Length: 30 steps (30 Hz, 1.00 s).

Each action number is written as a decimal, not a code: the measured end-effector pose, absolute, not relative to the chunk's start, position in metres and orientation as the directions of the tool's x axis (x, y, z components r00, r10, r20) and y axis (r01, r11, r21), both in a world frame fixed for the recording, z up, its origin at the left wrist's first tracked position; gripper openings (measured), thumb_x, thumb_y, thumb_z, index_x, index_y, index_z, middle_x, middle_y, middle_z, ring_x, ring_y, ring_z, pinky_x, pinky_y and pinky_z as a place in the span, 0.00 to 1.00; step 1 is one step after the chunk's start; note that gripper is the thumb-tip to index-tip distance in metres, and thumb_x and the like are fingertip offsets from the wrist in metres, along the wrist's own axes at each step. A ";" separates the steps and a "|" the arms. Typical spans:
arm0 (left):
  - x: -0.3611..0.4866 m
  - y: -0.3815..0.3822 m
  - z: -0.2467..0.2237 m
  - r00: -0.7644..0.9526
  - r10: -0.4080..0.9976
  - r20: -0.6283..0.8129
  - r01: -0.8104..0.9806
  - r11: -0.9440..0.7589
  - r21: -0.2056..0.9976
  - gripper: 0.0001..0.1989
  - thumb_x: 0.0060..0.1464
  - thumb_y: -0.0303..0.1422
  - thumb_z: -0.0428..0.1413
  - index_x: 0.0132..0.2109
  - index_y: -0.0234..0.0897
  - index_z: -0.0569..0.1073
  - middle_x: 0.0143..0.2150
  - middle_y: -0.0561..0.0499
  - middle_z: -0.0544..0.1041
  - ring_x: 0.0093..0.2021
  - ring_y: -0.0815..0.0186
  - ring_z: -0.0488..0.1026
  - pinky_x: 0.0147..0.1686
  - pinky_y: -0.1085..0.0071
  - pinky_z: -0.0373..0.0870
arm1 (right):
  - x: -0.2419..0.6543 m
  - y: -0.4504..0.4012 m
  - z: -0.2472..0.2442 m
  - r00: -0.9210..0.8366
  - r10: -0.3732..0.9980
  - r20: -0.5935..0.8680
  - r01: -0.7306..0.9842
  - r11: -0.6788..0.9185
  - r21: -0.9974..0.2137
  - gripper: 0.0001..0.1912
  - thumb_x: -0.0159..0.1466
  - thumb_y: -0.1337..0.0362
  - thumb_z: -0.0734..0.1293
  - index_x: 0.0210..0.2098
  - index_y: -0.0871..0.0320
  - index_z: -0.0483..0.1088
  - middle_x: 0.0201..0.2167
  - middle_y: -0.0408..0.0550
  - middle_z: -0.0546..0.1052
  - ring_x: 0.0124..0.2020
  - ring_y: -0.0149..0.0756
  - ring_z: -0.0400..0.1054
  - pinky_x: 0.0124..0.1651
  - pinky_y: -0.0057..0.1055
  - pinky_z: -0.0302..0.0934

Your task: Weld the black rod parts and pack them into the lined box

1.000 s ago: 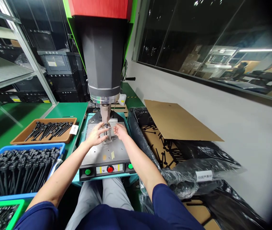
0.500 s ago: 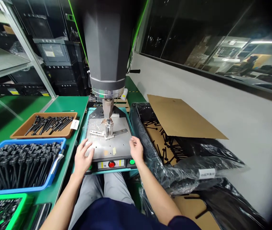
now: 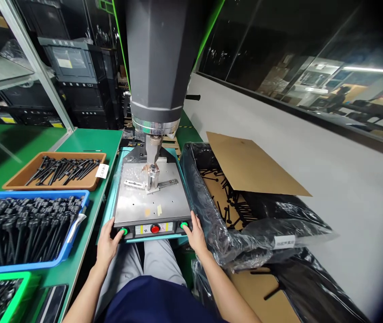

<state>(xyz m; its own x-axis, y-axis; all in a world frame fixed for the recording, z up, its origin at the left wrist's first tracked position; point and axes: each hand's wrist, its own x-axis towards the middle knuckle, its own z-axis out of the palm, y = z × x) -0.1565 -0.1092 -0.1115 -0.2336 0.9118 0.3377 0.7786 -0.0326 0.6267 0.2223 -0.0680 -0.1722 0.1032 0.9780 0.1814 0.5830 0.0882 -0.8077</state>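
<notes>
My left hand (image 3: 107, 242) is at the front left corner of the press base, its thumb on the left green button (image 3: 124, 231). At the other corner my right hand (image 3: 196, 234) has its thumb at the right green button (image 3: 183, 224). Both hands hold nothing, with thumb and fingers apart. Between them sits a red button (image 3: 155, 229). Behind the buttons lies a metal plate (image 3: 144, 204) with a small metal fixture (image 3: 152, 178). The tool head (image 3: 153, 150) of the large grey machine (image 3: 156, 72) comes down to the fixture; whether they touch I cannot tell.
To my left stand an orange tray (image 3: 12, 184) of black screw-like parts, a blue tray (image 3: 65, 251) packed with similar parts, and a green bin (image 3: 29, 287). On my right is a plastic-lined box (image 3: 208, 211) of black parts, partly under a cardboard sheet (image 3: 252, 163).
Both hands have come down from beside the metal plate to the front corners, thumbs now at the green buttons. The view has shifted slightly.
</notes>
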 end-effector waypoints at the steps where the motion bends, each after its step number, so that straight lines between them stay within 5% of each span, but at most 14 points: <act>1: -0.157 -0.109 -0.113 -0.231 0.908 0.350 0.782 -0.040 0.622 0.31 0.58 0.46 0.53 0.65 0.43 0.61 0.60 0.41 0.68 0.61 0.51 0.67 0.61 0.51 0.63 | 0.223 -0.068 -0.173 0.110 0.976 0.188 0.587 0.089 -0.805 0.36 0.65 0.53 0.60 0.69 0.54 0.49 0.67 0.57 0.58 0.67 0.49 0.54 0.66 0.49 0.53; 15: -0.154 -0.112 -0.110 -0.278 0.906 0.319 0.737 -0.012 0.676 0.32 0.56 0.48 0.53 0.64 0.40 0.64 0.60 0.41 0.69 0.62 0.52 0.66 0.62 0.53 0.62 | 0.221 -0.070 -0.173 0.154 0.979 0.131 0.538 0.028 -0.843 0.40 0.64 0.47 0.60 0.70 0.58 0.49 0.68 0.59 0.57 0.68 0.50 0.52 0.67 0.48 0.51; 20: -0.141 -0.106 -0.090 -0.328 0.817 0.475 0.785 -0.044 0.618 0.24 0.57 0.44 0.54 0.56 0.37 0.72 0.59 0.39 0.69 0.60 0.51 0.67 0.60 0.53 0.64 | 0.222 -0.069 -0.175 0.146 0.977 0.156 0.529 0.056 -0.847 0.40 0.64 0.46 0.61 0.69 0.57 0.51 0.67 0.59 0.58 0.67 0.50 0.53 0.66 0.49 0.51; 25: -0.102 -0.079 -0.044 -0.083 0.742 0.665 0.817 -0.332 0.471 0.16 0.57 0.36 0.56 0.51 0.38 0.74 0.59 0.40 0.69 0.59 0.54 0.68 0.58 0.54 0.66 | 0.222 -0.067 -0.173 0.176 0.970 0.166 0.494 0.059 -0.868 0.39 0.63 0.46 0.62 0.67 0.58 0.55 0.66 0.59 0.61 0.67 0.50 0.54 0.66 0.49 0.51; 30: -0.047 -0.041 -0.011 0.177 0.746 0.642 0.837 -0.457 0.301 0.19 0.55 0.35 0.57 0.54 0.39 0.74 0.68 0.38 0.58 0.67 0.47 0.56 0.62 0.47 0.59 | 0.222 -0.064 -0.160 0.214 0.968 0.134 0.415 0.034 -0.909 0.35 0.63 0.46 0.61 0.62 0.62 0.63 0.60 0.61 0.67 0.63 0.50 0.61 0.64 0.48 0.56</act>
<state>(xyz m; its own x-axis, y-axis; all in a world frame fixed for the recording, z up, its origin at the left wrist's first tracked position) -0.0467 -0.0411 -0.0107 0.1770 0.7463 0.6416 0.8367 -0.4574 0.3012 0.2220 -0.0642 -0.1599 0.2142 0.9675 0.1343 0.4152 0.0343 -0.9091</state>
